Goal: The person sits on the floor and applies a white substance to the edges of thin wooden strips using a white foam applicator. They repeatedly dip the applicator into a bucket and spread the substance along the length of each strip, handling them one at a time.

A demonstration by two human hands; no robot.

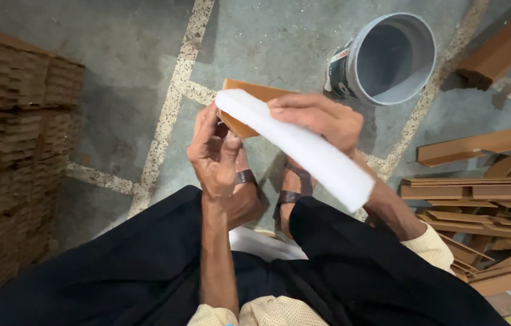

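1. Floor: grey concrete point(116, 78) with pale speckled inlay strips crossing it. Person seated, dark trousers, brown sandals on both feet, head view looks straight down.
2. Right hand point(319, 121): fingers curled over the top of a white angle strip point(304, 148), thumb side hidden under it. Closed grip on the strip near its upper end.
3. White strip runs diagonally from upper left down to lower right, over the right forearm, held above the feet. It looks like an L-profile edge piece.
4. Brown cardboard piece point(249, 96) sits behind and under the white strip's upper end, touching it. Only its top corner and a bit of lower edge show.
5. Left hand point(216, 154): fingers bent, fingertips pinched together at the lower edge of the brown piece, just beside the white strip's end. Exact contact is hard to make out.
6. Grey plastic bucket point(388, 57) lies tipped on the floor beyond the hands, its open mouth toward the camera.
7. Right side: loose pile of brown cardboard angle strips point(479, 199) on the floor.
8. Left side: tall stack of brown corrugated pieces point(8, 145), neatly layered.
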